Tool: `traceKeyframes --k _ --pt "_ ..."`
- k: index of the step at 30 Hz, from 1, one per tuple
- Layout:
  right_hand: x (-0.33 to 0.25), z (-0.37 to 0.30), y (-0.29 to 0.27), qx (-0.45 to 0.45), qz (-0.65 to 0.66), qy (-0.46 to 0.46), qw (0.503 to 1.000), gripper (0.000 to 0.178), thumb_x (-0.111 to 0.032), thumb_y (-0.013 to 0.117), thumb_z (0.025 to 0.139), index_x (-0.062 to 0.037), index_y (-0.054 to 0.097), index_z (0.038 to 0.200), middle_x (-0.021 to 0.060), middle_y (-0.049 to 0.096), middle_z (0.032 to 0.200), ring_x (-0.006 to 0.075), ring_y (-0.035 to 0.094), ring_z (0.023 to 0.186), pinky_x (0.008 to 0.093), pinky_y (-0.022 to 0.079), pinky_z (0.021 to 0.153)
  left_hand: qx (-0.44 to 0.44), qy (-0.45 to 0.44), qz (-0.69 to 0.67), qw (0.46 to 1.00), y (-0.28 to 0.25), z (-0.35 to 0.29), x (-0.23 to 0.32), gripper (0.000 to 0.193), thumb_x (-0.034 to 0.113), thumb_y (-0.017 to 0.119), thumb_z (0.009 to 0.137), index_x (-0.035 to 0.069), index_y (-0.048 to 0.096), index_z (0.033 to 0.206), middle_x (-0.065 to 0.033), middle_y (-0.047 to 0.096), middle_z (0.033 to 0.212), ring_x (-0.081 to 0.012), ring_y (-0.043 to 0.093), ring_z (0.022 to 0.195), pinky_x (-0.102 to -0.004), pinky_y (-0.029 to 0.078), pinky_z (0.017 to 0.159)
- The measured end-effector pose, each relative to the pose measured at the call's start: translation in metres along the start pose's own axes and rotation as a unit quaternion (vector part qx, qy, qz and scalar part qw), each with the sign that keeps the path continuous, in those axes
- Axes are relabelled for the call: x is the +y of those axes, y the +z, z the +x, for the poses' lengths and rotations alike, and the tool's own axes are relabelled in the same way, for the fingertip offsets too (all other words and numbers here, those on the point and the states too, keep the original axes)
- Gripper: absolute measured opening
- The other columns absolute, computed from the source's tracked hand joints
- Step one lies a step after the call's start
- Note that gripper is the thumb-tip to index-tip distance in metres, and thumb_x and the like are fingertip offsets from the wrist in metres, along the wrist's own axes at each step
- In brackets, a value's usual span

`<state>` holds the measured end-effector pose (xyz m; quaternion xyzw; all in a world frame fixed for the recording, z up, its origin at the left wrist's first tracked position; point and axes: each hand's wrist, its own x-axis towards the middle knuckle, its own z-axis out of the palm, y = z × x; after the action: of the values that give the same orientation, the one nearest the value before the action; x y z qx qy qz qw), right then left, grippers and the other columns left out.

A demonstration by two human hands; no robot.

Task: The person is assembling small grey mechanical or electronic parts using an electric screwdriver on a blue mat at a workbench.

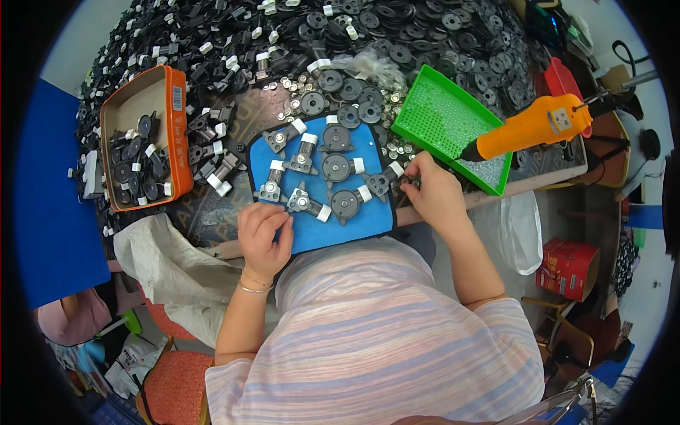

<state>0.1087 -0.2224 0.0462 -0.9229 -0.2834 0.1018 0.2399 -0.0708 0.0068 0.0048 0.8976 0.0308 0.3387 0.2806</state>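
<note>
A blue mat (pixel 358 225) lies on the table edge in front of me, carrying several grey and black round parts with white clips (pixel 337 167). My left hand (pixel 263 234) rests at the mat's near left corner, fingers curled, fingertips touching a small metal part (pixel 303 203). My right hand (pixel 433 190) sits at the mat's right edge, fingers closed around a small dark part (pixel 411 183). An orange electric screwdriver (pixel 528 129) hangs just above and right of that hand, its tip pointing down-left.
An orange tin (pixel 177 134) with black parts stands at the left. A green perforated tray (pixel 443 117) lies at the right, beside small silver pieces. A large heap of black discs and clips (pixel 319 35) fills the back. A white bag (pixel 166 273) hangs lower left.
</note>
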Motion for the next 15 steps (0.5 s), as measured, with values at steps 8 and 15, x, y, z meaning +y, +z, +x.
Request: traceKeyframes --k 8,15 --pt "-0.003 -0.001 0.001 0.036 0.037 0.008 0.999 0.022 -0.008 0.071 0.072 -0.0067 0.052 0.083 0.007 0.061 0.07 0.0249 0.06 0.059 0.0358 0.046 0.052 -0.006 0.01 0.007 1.0 -0.001 0.002 0.003 0.021 -0.006 0.068 0.066 0.003 0.059 0.083 -0.0096 0.061 0.088 -0.0294 0.055 0.082 -0.0364 0.044 0.073" --pt "-0.01 0.003 0.015 0.1 -0.04 -0.293 0.95 0.012 -0.006 0.06 0.073 -0.0093 0.05 0.075 0.0055 0.053 0.06 0.0242 0.057 0.055 0.0345 0.044 0.049 -0.001 0.008 0.011 1.0 0.001 0.0 0.002 0.019 -0.001 0.069 0.065 0.005 0.06 0.08 -0.0069 0.061 0.087 -0.027 0.056 0.083 -0.0362 0.042 0.072"
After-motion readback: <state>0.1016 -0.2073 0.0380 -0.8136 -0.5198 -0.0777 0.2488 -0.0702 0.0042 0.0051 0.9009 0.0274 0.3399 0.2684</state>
